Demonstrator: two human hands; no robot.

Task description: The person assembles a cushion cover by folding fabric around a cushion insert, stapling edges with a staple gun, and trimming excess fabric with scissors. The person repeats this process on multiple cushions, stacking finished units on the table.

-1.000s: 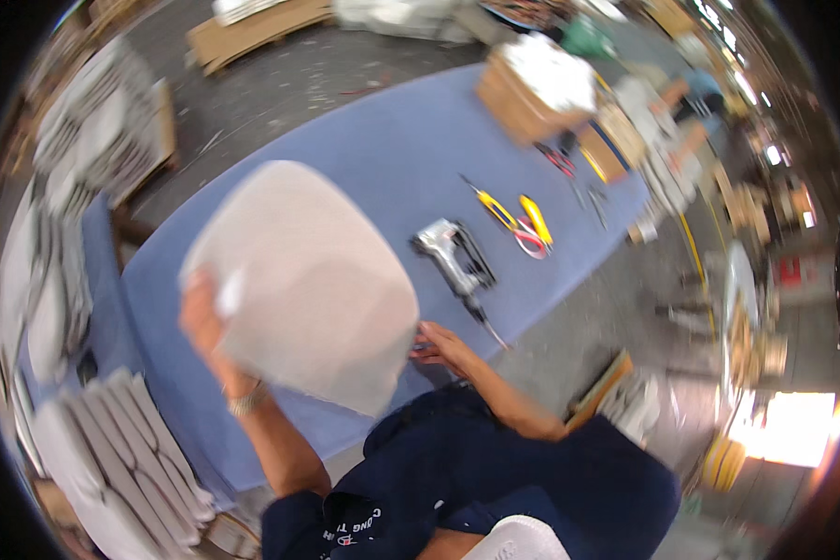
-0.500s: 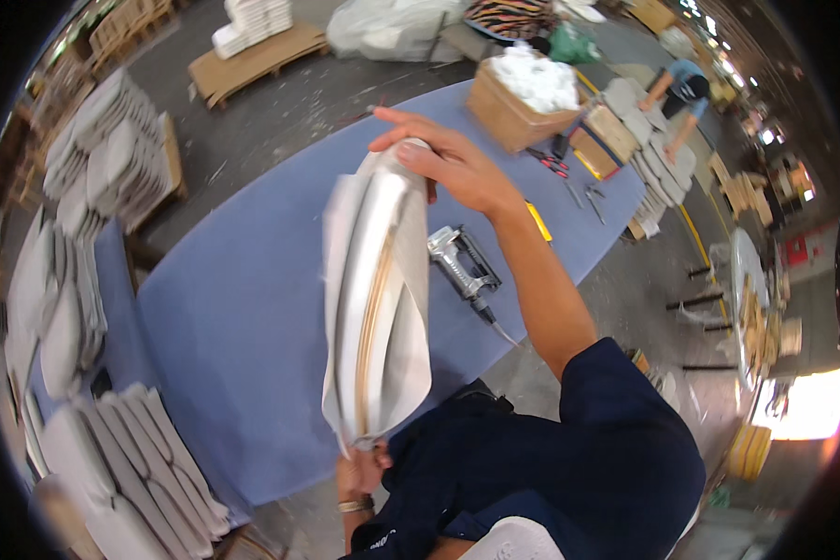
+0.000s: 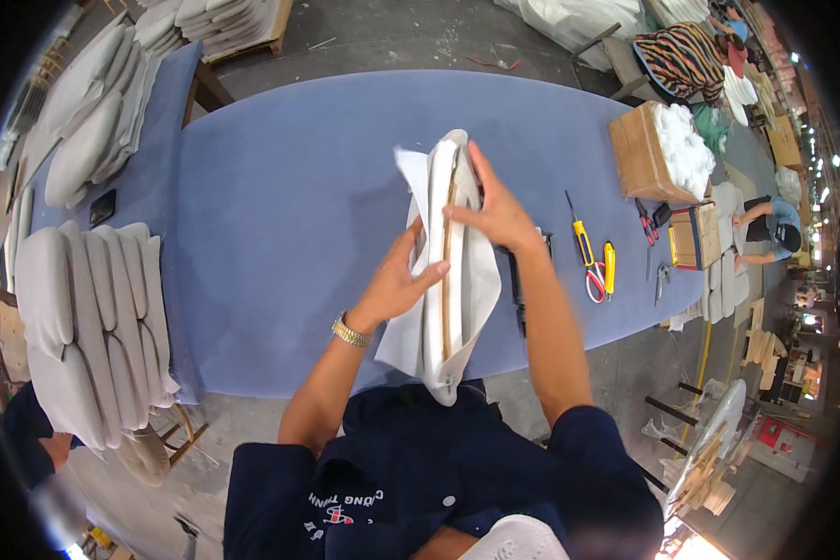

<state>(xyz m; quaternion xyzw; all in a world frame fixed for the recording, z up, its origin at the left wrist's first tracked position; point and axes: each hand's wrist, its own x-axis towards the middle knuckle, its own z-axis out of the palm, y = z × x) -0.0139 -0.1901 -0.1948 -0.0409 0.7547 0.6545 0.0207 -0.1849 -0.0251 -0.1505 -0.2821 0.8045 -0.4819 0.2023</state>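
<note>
- Since half a second ago, the seat cushion [image 3: 446, 271] has swung closer to the body and stands on edge over the near rim of the blue table [image 3: 280, 205]; the left hand [image 3: 397, 285], then down at the cushion's lower tip, now lies against its left side, and the right hand [image 3: 495, 210] has dropped from the top end to the upper right side.
- Left-hand fingers are together and curl over the cushion's edge, pressing the loose pale fabric; a metal watch sits on that wrist.
- Right-hand fingers are spread slightly and lie flat on the fabric, thumb toward the wooden edge line that runs down the cushion's middle.
- An open brown cardboard box [image 3: 639, 154], squarish, stands at the table's far right, filled with white stuffing [image 3: 681, 149].
- A smaller wooden box [image 3: 689, 235] sits just beyond the table's right end, its contents too small to tell.
- A yellow-handled screwdriver [image 3: 581, 241] and a yellow utility knife [image 3: 609, 266] lie right of the right forearm, with red-handled scissors [image 3: 593, 285] between them.
- A dark tool beside the right wrist is mostly hidden by the forearm; its kind cannot be told here.
- Stacks of grey cushions [image 3: 93, 308] fill the left side, partly cut off by the picture's rim.
- Another person [image 3: 770, 229] crouches at far right, small and bent by the lens.
- White print on the dark shirt at the bottom edge is partly cut off.
</note>
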